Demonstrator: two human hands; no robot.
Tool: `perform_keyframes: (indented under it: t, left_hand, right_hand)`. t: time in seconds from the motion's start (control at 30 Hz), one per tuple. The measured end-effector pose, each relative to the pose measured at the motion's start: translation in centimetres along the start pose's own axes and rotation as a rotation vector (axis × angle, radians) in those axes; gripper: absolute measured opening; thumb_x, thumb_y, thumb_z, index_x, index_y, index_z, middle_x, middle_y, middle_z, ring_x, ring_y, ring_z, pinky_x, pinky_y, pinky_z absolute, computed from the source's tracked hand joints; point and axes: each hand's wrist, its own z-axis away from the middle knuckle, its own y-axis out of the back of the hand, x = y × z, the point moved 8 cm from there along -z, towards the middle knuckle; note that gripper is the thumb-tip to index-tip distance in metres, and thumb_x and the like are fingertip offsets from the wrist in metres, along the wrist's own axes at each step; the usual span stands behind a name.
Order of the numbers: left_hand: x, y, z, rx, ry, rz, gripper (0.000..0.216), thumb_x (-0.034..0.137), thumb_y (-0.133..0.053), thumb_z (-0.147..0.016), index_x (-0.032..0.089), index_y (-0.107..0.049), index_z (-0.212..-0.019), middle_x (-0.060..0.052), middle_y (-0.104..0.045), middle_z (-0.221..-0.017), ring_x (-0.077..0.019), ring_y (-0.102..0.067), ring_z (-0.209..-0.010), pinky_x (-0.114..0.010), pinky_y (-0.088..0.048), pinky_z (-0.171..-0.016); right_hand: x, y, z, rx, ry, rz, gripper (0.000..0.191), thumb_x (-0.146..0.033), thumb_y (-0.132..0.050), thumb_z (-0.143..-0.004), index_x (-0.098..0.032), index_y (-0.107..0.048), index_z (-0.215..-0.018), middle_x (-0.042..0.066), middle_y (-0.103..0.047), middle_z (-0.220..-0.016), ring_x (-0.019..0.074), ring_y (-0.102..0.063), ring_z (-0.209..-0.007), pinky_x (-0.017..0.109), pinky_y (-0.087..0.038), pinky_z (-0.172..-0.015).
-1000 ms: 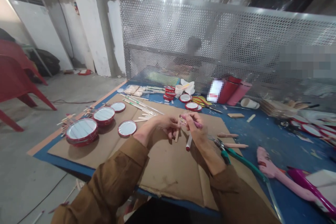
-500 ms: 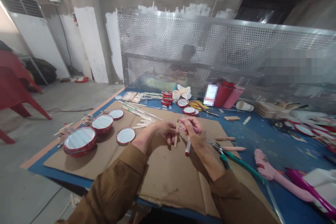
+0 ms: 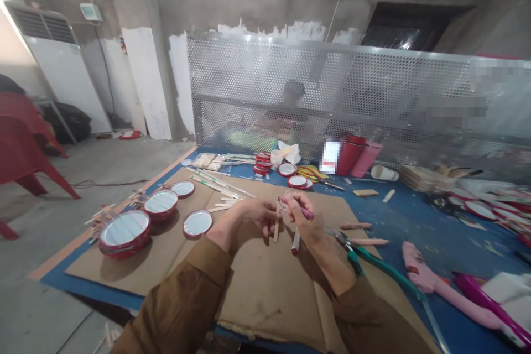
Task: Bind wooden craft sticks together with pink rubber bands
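My left hand (image 3: 262, 218) is closed, pinching a flat wooden craft stick (image 3: 276, 230) that points down over the cardboard. Close on its right, my right hand (image 3: 309, 224) is closed around a slim purple-pink pen-like tool (image 3: 307, 213). That tool's tip meets the upper part of the stick, where a small pale patterned patch shows; its exact nature is too small to make out. Just below my right hand lies a white marker with a red end (image 3: 295, 244). Green-handled pliers (image 3: 350, 249) rest to the right of my right wrist.
Cardboard (image 3: 265, 293) covers part of the blue table. Red-rimmed round pieces (image 3: 124, 229) stand at left, near loose craft sticks (image 3: 224, 203). A pink glue gun (image 3: 423, 271) lies at right. Red and pink bottles (image 3: 352, 155) stand before a perforated metal screen (image 3: 249, 83); a person sits behind it.
The camera view has tilted up slightly, so an exit sign shows at the top right. Both hands keep their holds, with only small shifts of the fingers and stick.
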Motion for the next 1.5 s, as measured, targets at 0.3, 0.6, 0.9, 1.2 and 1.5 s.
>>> perform_keyframes:
  t: [0.3,0.6,0.9,1.2,1.5]
  left_hand:
    - [0.36,-0.11,0.57,0.043,0.003,-0.021,0.026,0.037,-0.074,-0.086,0.013,-0.065,-0.084,-0.006,-0.072,-0.064,-0.017,-0.069,-0.055,-0.029,-0.06,-0.059]
    - [0.41,0.04,0.22,0.041,-0.017,-0.048,0.026,0.037,-0.077,-0.082,0.014,-0.065,-0.085,-0.006,-0.073,-0.067,-0.0164,-0.07,-0.055,-0.026,-0.057,-0.056]
    - [0.61,-0.17,0.83,0.044,0.013,-0.017,0.03,0.039,-0.079,-0.081,0.013,-0.065,-0.086,-0.006,-0.074,-0.068,-0.0194,-0.072,-0.061,-0.032,-0.061,-0.062]
    - [0.74,-0.42,0.87,0.005,-0.019,-0.004,0.032,0.042,-0.08,-0.082,0.015,-0.063,-0.086,-0.005,-0.073,-0.067,-0.0171,-0.072,-0.058,-0.03,-0.061,-0.063]
    - [0.68,-0.29,0.71,0.031,-0.002,-0.041,0.03,0.042,-0.077,-0.085,0.016,-0.064,-0.09,-0.004,-0.073,-0.066,-0.0184,-0.072,-0.058,-0.029,-0.058,-0.057]
  right_hand:
    - [0.69,0.21,0.17,0.019,-0.127,-0.124,0.038,-0.058,-0.064,-0.088,-0.021,-0.067,-0.082,-0.004,-0.056,-0.057,0.0125,-0.051,-0.05,0.026,-0.042,-0.051]
    - [0.37,-0.04,0.19,0.018,-0.129,-0.137,0.039,-0.06,-0.066,-0.085,-0.022,-0.064,-0.081,-0.004,-0.058,-0.057,0.0113,-0.049,-0.048,0.025,-0.041,-0.048]
    - [0.05,-0.16,0.34,-0.046,-0.1,-0.055,0.037,-0.058,-0.066,-0.087,-0.022,-0.065,-0.082,-0.003,-0.06,-0.061,0.0115,-0.052,-0.05,0.025,-0.041,-0.049]
    - [0.14,-0.01,0.24,-0.015,-0.12,-0.093,0.04,-0.061,-0.066,-0.086,-0.021,-0.066,-0.083,-0.004,-0.057,-0.059,0.0112,-0.05,-0.049,0.025,-0.041,-0.049]
    - [-0.24,-0.03,0.45,-0.032,-0.115,-0.099,0.038,-0.059,-0.067,-0.086,-0.021,-0.066,-0.081,-0.003,-0.058,-0.058,0.0114,-0.051,-0.049,0.025,-0.042,-0.049]
